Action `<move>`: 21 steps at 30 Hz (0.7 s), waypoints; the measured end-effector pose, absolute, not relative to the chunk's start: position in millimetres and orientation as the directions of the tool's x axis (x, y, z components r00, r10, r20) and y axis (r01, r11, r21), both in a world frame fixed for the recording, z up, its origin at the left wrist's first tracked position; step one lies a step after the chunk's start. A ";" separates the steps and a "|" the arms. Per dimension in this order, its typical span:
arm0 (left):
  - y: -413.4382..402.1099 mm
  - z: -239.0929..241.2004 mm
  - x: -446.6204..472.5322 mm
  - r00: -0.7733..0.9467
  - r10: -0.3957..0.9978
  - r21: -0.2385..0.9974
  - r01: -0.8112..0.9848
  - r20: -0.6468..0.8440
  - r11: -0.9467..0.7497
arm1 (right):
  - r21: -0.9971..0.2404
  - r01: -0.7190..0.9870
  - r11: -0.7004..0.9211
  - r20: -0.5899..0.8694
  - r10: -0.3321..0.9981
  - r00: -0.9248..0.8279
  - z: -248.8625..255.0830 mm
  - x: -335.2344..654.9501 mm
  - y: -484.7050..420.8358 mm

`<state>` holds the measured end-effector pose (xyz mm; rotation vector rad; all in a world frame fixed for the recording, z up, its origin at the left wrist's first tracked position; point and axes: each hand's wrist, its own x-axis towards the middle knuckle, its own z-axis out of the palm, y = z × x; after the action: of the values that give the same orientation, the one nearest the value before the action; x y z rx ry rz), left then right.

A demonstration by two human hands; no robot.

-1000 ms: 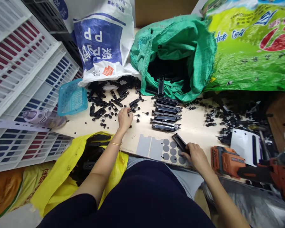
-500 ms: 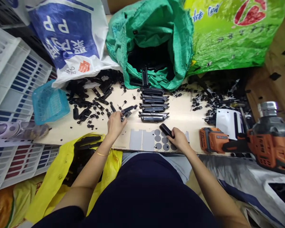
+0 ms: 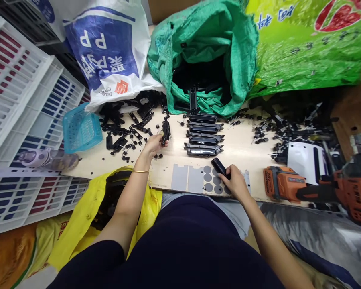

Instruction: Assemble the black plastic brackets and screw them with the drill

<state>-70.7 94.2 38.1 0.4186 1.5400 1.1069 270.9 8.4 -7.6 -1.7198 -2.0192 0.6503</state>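
My left hand point(image 3: 155, 144) is closed around a narrow black jointed plastic part point(image 3: 166, 130), which stands nearly upright above the worktable. Lower right, my right hand point(image 3: 235, 180) grips one end of a smooth black oblong piece point(image 3: 219, 166) and holds it at a slant over grey round stickers point(image 3: 208, 177). Between and beyond the hands lies a column of black assembled parts point(image 3: 205, 138), stacked in rows one behind another. Loose small black parts point(image 3: 129, 136) are scattered to the left of my left hand.
A green sack point(image 3: 156, 60) gapes open at the back. An orange cordless power tool point(image 3: 284, 182) lies at right, near more loose parts point(image 3: 279, 124). At left stand a blue basket point(image 3: 81, 132) and white crates point(image 3: 42, 104). A yellow bag point(image 3: 75, 224) hangs at the front edge.
My left hand has turned its black part from lying sideways to nearly upright. My right hand keeps its hold on the oblong piece. The whole view has shifted slightly.
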 end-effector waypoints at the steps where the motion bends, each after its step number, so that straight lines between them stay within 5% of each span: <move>1: 90.6 39.7 -68.9 -0.271 0.785 0.820 -0.329 -0.557 0.468 | -0.581 0.794 0.177 0.084 0.984 -0.158 -1.2 266.7 8.2; 5: 65.9 43.4 -60.3 -0.126 0.858 0.794 -0.465 -0.498 0.392 | -0.715 0.657 0.239 0.195 0.971 -0.140 32.2 228.1 15.9; 9: 33.7 47.5 -48.6 0.128 0.878 0.720 -0.524 -0.462 0.455 | -0.953 0.302 0.011 -0.046 0.982 -0.182 50.0 171.9 36.6; 13: 8.9 52.0 -34.4 0.318 0.839 0.715 -0.441 -0.441 0.543 | -0.977 -0.008 -0.214 -0.203 0.937 -0.284 46.0 141.8 50.4; 21: -3.7 45.4 2.7 0.119 0.922 0.905 -0.183 -0.368 0.385 | -0.974 0.097 -0.206 -0.224 0.941 -0.255 40.0 153.0 38.5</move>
<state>2.7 -3.7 45.4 0.8174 1.1624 0.9553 153.0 38.5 40.0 -1.2855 -1.3484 1.5416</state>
